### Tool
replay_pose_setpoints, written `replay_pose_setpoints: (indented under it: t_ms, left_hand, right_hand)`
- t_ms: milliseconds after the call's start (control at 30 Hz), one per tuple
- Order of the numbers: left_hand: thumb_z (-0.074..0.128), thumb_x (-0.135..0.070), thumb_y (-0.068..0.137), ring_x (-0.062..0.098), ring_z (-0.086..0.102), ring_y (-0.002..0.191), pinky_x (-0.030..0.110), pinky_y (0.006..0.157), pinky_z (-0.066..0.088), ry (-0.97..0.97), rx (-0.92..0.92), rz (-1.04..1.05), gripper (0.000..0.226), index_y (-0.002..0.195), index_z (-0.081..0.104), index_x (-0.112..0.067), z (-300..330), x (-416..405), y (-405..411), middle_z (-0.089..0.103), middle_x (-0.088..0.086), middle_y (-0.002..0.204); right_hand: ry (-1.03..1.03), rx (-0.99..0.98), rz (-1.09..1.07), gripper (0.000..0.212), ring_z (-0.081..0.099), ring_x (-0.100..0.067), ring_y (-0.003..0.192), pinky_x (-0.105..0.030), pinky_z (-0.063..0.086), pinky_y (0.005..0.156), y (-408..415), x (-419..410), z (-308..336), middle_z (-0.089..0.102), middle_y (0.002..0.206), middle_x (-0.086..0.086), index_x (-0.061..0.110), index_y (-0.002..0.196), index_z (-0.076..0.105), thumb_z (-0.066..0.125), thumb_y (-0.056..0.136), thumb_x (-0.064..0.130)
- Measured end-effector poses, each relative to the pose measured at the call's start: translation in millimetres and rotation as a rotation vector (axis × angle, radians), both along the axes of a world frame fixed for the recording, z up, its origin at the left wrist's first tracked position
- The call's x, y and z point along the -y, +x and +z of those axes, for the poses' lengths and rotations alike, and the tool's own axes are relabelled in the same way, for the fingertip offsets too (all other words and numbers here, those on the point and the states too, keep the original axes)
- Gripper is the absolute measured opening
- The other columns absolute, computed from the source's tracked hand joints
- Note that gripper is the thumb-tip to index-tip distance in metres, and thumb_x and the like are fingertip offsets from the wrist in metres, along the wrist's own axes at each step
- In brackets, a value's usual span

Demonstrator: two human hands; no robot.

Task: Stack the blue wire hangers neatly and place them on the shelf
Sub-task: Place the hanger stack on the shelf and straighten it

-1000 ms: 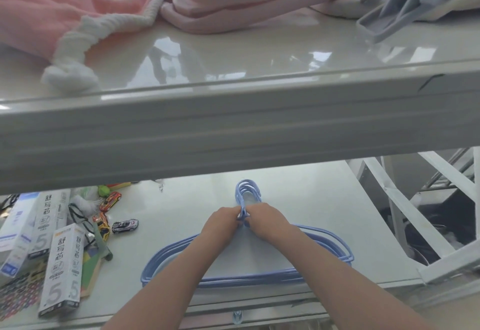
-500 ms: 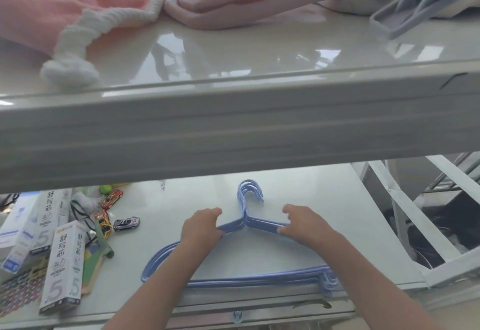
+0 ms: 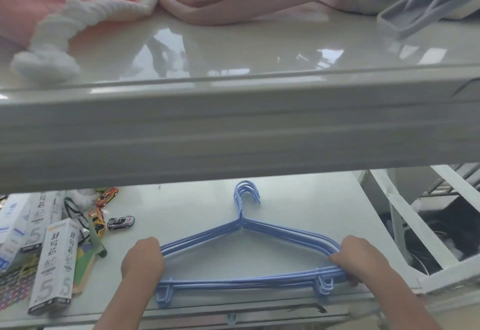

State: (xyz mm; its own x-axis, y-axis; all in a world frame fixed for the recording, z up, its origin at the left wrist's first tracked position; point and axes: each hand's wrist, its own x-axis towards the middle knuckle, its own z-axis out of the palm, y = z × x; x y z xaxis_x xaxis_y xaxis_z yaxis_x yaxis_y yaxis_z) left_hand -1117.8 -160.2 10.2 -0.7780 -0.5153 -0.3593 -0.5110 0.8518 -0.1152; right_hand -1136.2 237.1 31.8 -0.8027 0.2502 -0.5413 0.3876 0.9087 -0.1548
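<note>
A glossy white upper shelf (image 3: 233, 51) mirrors bright window light, its thick front edge crossing the view. White diagonal frame struts (image 3: 405, 215) stand beyond the lower shelf's right edge.

Hangers (image 3: 244, 251) on lower shelf (image 3: 298, 207), boxes (image 3: 55, 264) left.

Left hand (image 3: 142, 258): back up, fingers curled over the left end of the stacked blue wire hangers (image 3: 241, 241), gripping it.
Right hand (image 3: 357, 257): back up, fingers wrapped round the right end of the stack, thumb under.
Forearms: bare, both reach in from the bottom edge and angle away from each other.
Spacing: hands well apart, level with each other.
</note>
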Motion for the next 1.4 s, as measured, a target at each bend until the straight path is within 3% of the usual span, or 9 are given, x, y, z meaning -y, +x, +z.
replay_pose_setpoints:
  t_ms: [200,400,533,733,933,1133,1400]
  left_hand:
    - [0.049,0.0,0.086,0.018,0.064,0.098,0.021,0.068,0.045,-0.071,-0.002,-0.044,0.026,0.1,0.061,-0.018,-4,-9,6,0.064,0.0,0.105]
    - [0.05,0.002,0.085,0.019,0.064,0.096,0.022,0.068,0.044,-0.098,0.0,-0.045,0.026,0.099,0.062,-0.016,0,-4,4,0.064,0.002,0.102]
    - [0.051,0.0,0.087,0.019,0.064,0.098,0.023,0.071,0.047,-0.102,-0.016,-0.057,0.025,0.101,0.062,-0.017,1,-3,2,0.064,0.001,0.104]
    - [0.048,0.004,0.084,0.02,0.063,0.099,0.023,0.072,0.048,-0.104,-0.017,-0.072,0.03,0.101,0.062,-0.016,-1,-8,1,0.063,0.002,0.105]
    - [0.049,0.005,0.084,0.019,0.064,0.098,0.022,0.069,0.045,-0.114,-0.014,-0.054,0.03,0.1,0.064,-0.016,-3,-9,1,0.064,0.002,0.104]
    - [0.05,0.001,0.085,0.019,0.063,0.098,0.021,0.067,0.044,-0.1,-0.03,-0.051,0.026,0.1,0.063,-0.016,-1,-6,-2,0.063,0.002,0.104]
    - [0.048,0.0,0.085,0.02,0.063,0.097,0.023,0.069,0.044,-0.088,-0.012,-0.039,0.026,0.098,0.062,-0.017,-2,-2,-1,0.063,0.002,0.103]
  right_hand:
    - [0.111,-0.031,0.105,0.017,0.056,-0.016,0.044,-0.02,0.04,0.045,-7,4,-1,0.056,0.056,0.0,0.018,0.065,0.048,0.05,0.082,0.017]
    - [0.153,-0.022,0.154,0.025,0.048,-0.016,0.054,-0.019,0.03,0.044,-10,6,-3,0.046,0.062,0.003,0.021,0.063,0.037,0.046,0.085,0.013]
    - [0.127,-0.01,0.131,0.021,0.049,-0.012,0.047,-0.019,0.034,0.044,-10,4,-3,0.051,0.058,0.002,0.019,0.062,0.042,0.051,0.081,0.016]
    - [0.069,-0.039,0.098,0.018,0.055,-0.014,0.059,-0.02,0.034,0.045,-11,1,-10,0.053,0.065,0.003,0.019,0.064,0.049,0.065,0.072,0.02]
    - [0.169,-0.141,0.179,0.013,0.051,-0.018,0.071,-0.022,0.039,0.062,-9,9,-17,0.04,0.065,0.006,0.019,0.077,0.045,0.053,0.084,0.011]
    - [0.173,-0.136,0.198,0.012,0.05,-0.018,0.073,-0.023,0.04,0.064,-13,14,-13,0.04,0.065,0.005,0.019,0.08,0.047,0.051,0.085,0.009]
    - [0.179,-0.122,0.147,0.024,0.049,-0.017,0.066,-0.021,0.037,0.058,-5,11,-9,0.04,0.064,0.005,0.019,0.064,0.04,0.051,0.082,0.008]
